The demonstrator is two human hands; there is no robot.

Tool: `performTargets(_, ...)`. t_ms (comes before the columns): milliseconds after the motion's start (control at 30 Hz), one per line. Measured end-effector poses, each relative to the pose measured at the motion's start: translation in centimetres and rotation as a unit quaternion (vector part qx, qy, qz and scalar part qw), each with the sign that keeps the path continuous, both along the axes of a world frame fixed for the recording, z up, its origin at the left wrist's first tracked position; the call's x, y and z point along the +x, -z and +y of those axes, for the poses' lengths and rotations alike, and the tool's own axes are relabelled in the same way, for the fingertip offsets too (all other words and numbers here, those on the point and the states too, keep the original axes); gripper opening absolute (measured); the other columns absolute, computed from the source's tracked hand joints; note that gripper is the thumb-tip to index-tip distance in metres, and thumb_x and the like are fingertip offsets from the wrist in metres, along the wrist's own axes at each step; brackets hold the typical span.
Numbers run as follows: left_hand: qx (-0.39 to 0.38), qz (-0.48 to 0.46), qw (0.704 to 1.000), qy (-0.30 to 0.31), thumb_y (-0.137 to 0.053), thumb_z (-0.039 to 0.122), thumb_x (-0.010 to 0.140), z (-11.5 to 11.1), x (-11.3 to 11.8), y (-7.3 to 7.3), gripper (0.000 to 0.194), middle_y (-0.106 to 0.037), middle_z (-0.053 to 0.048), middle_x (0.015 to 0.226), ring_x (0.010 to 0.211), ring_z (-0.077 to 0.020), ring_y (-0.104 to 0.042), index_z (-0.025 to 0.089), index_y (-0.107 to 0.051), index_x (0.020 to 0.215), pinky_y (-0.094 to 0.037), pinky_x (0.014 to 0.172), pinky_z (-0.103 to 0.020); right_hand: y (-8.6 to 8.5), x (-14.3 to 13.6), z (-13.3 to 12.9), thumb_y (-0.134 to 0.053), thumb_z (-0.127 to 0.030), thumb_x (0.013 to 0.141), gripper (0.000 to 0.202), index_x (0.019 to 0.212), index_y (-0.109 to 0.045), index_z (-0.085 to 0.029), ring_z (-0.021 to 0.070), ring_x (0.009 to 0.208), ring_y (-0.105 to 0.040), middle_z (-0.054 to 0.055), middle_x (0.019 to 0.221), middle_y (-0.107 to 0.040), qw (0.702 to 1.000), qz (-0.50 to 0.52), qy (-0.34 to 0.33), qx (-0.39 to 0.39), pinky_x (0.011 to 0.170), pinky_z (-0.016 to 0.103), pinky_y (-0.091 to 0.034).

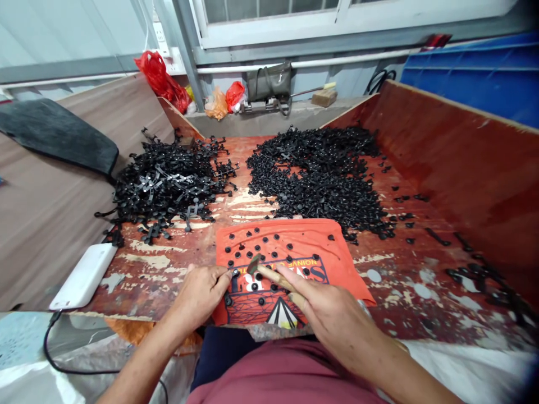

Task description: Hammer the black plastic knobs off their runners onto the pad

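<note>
An orange printed cloth (pixel 345 269) lies at the table's near edge, with several small round black parts (pixel 255 287) spread over it. At the cloth's left side, my left hand (pixel 205 292) pinches a small dark part (pixel 234 272) between thumb and fingertip; its shape is mostly hidden. My right hand (pixel 322 300) is closed around the wooden handle of a small hammer (pixel 273 276). The hammer's head is just right of my left fingertips, above the cloth.
Tangled black linked pieces (pixel 164 179) are heaped at the left, and small black parts (pixel 328 174) at the back right. A white phone (pixel 84 276) with a cable lies at the left edge. Wooden boards (pixel 463 151) wall the sides.
</note>
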State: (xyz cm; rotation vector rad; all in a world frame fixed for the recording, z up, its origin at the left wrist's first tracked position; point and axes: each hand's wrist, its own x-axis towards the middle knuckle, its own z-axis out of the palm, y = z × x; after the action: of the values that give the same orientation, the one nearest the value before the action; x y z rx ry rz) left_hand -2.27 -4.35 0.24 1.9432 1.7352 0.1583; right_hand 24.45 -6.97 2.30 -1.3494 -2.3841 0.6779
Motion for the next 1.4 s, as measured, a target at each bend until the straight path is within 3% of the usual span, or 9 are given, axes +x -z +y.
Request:
performTargets(167,-0.008,0.007,1.000,0.002,-0.031,0.037,0.095,-0.2,0.0,0.1,0.042,-0.059,-0.002,0.059,0.056,-0.0175,-0.051,0.021,-0.048,0.060,-0.023,0.060,-0.028,-0.8,-1.6,0.7,-0.044,-0.018,0.099,0.056,0.153,-0.036,-0.033,0.0199,0.092,-0.072,0.003,0.113,-0.074,0.999,0.018,-0.021,0.042,0.079,0.029,-0.058)
performTargets(400,0.017,-0.019,1.000,-0.005,-0.031,0.038,0.097,-0.6,-0.2,1.0,0.043,-0.059,-0.002,0.061,0.058,-0.0170,-0.053,0.020,-0.046,0.061,-0.025,0.061,-0.028,1.3,-2.9,0.8,-0.044,-0.017,0.097,0.056,0.151,-0.038,-0.032,0.0205,0.077,-0.073,0.003,0.092,-0.076,0.998,-0.040,-0.020,0.047,0.068,0.028,-0.057)
performTargets(533,0.019,-0.038,0.999,-0.002,-0.030,0.038,0.098,-0.6,-0.2,1.3,0.043,-0.058,-0.001,0.061,0.059,-0.0166,-0.052,0.020,-0.046,0.062,-0.026,0.063,-0.028,1.5,-2.7,0.7,-0.041,-0.018,0.099,0.058,0.155,-0.031,-0.031,0.0209,0.083,-0.073,0.005,0.098,-0.076,0.998,-0.023,-0.011,0.060,0.074,0.029,-0.056)
performTargets(667,0.023,-0.056,0.998,-0.012,-0.030,0.039,0.098,-0.7,-0.3,1.4,0.043,-0.056,-0.001,0.060,0.059,-0.0162,-0.049,0.020,-0.043,0.061,-0.026,0.062,-0.028,1.8,-2.6,0.6,-0.045,-0.019,0.098,0.057,0.153,-0.035,-0.031,0.0198,0.075,-0.073,0.002,0.093,-0.077,0.998,-0.024,-0.018,0.052,0.066,0.027,-0.056)
performTargets(800,0.015,-0.072,0.997,-0.018,-0.030,0.039,0.098,-0.7,-0.3,1.5,0.043,-0.057,-0.001,0.061,0.060,-0.0164,-0.050,0.020,-0.044,0.062,-0.027,0.062,-0.028,2.0,-2.5,0.9,-0.041,-0.019,0.100,0.057,0.155,-0.029,-0.029,0.0198,0.086,-0.073,0.005,0.104,-0.076,0.998,-0.015,-0.014,0.057,0.072,0.027,-0.055)
performTargets(967,0.006,-0.066,0.998,-0.018,-0.030,0.039,0.097,-0.8,-0.3,1.6,0.043,-0.056,-0.001,0.060,0.059,-0.0169,-0.051,0.021,-0.045,0.061,-0.028,0.061,-0.028,1.5,-2.6,1.4,-0.047,-0.020,0.098,0.058,0.153,-0.034,-0.031,0.0205,0.068,-0.071,0.001,0.087,-0.077,0.995,-0.092,-0.022,0.041,0.058,0.026,-0.051)
performTargets(1133,0.000,-0.079,0.997,-0.023,-0.029,0.040,0.097,-0.9,-0.5,1.8,0.044,-0.060,-0.002,0.064,0.062,-0.0177,-0.054,0.021,-0.047,0.062,-0.030,0.062,-0.027,-0.1,-2.4,1.4,-0.037,-0.020,0.103,0.059,0.158,-0.019,-0.031,0.0205,0.095,-0.071,0.006,0.122,-0.070,0.999,0.020,-0.022,0.035,0.078,0.029,-0.053)
performTargets(1300,-0.003,-0.079,0.997,-0.025,-0.028,0.040,0.097,-0.9,-0.5,1.8,0.045,-0.063,-0.003,0.066,0.064,-0.0189,-0.057,0.020,-0.052,0.065,-0.033,0.063,-0.027,0.8,-2.6,0.8,-0.048,-0.021,0.099,0.054,0.150,-0.040,-0.032,0.0187,0.070,-0.072,0.001,0.086,-0.077,0.997,-0.057,-0.031,0.034,0.061,0.024,-0.051)
performTargets(1400,-0.001,-0.079,0.997,-0.022,-0.028,0.040,0.097,-0.9,-0.4,1.6,0.045,-0.064,-0.005,0.068,0.066,-0.0197,-0.058,0.020,-0.054,0.065,-0.034,0.065,-0.027,0.8,-2.7,1.0,-0.046,-0.022,0.099,0.057,0.153,-0.033,-0.032,0.0200,0.079,-0.072,0.003,0.095,-0.077,0.998,-0.038,-0.017,0.047,0.066,0.026,-0.053)
